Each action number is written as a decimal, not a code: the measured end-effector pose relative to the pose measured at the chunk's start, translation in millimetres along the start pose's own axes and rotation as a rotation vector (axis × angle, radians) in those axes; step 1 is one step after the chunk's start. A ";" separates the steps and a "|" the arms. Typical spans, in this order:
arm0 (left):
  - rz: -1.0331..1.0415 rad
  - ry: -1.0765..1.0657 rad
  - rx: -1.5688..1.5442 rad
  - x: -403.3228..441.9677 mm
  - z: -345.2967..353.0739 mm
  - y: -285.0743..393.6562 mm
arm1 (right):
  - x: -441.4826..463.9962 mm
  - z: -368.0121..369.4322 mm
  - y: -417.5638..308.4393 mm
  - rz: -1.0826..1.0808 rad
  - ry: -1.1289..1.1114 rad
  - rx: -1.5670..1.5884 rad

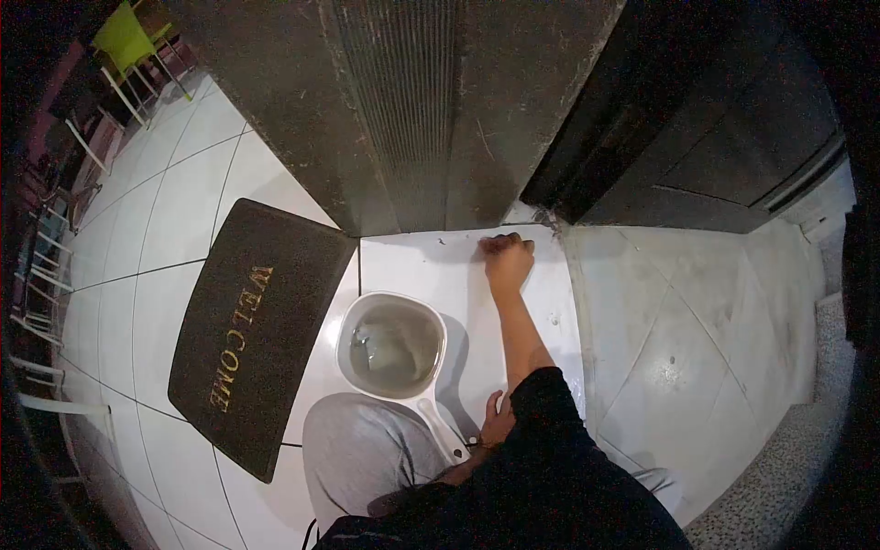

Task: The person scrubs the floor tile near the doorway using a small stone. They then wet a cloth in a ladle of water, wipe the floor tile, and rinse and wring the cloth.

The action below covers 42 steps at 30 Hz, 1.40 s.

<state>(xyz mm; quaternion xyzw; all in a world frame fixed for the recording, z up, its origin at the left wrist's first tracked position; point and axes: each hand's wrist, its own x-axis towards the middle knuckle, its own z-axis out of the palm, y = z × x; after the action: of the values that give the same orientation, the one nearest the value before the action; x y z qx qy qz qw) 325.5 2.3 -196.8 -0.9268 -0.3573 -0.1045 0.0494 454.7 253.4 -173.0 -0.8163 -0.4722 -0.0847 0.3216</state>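
My right hand (509, 262) is closed and pressed down on the white floor tile near the foot of the dark door frame. Its fingertips are dark and blurred, and whatever they hold is too small to make out. Lower down, my left hand (498, 420) rests by the floor under the right forearm, fingers apart and partly hidden by the black sleeve. A white long-handled dipper (390, 344) with clear liquid inside stands on the tiles to the left, its handle pointing toward my left hand.
A dark mat (252, 339) reading WELCOME lies left of the dipper. The dark grooved door frame (399, 119) rises ahead, with a dark panelled door (715, 156) to its right. A green chair (128, 41) and white chair legs stand far left. My grey-clad knee (353, 449) is beside the dipper.
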 end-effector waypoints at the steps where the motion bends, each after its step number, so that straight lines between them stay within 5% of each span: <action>1: 0.005 -0.008 -0.004 0.2 -0.5 1.3 | -2.8 1.4 -1.6 0.004 0.003 -0.004; 9: 0.024 0.023 -0.021 2.4 1.0 3.9 | -38.7 -17.1 -45.1 -0.287 -0.242 0.121; 13: 0.022 0.068 -0.029 4.2 2.8 3.6 | -5.8 -4.1 40.1 -0.153 -0.089 0.146; 18: 0.044 -0.074 -0.103 9.5 -13.0 2.4 | -13.6 -12.1 37.3 -0.114 -0.082 0.076; 20: -0.028 0.108 -0.178 6.5 1.4 5.7 | -39.4 -36.4 8.9 -0.295 -0.274 0.175; 30: -0.020 0.106 -0.133 3.7 14.8 7.2 | -21.7 -7.5 17.8 -0.202 -0.271 0.112; 32: -0.034 0.207 -0.138 4.2 17.0 7.8 | -36.7 -39.3 -4.3 -0.323 -0.249 0.212; 41: 0.034 -0.028 -0.145 1.1 2.8 1.9 | -27.7 -12.7 -9.5 -0.239 -0.306 0.061; 42: 0.034 -0.025 -0.149 -0.1 7.1 5.0 | -48.6 -12.8 -9.2 -0.355 -0.343 0.102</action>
<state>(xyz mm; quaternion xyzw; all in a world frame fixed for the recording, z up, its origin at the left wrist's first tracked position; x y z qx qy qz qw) 329.9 -0.2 -203.8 -0.9351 -0.3332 -0.1183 -0.0223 423.1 214.0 -180.5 -0.7058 -0.6594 0.0239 0.2578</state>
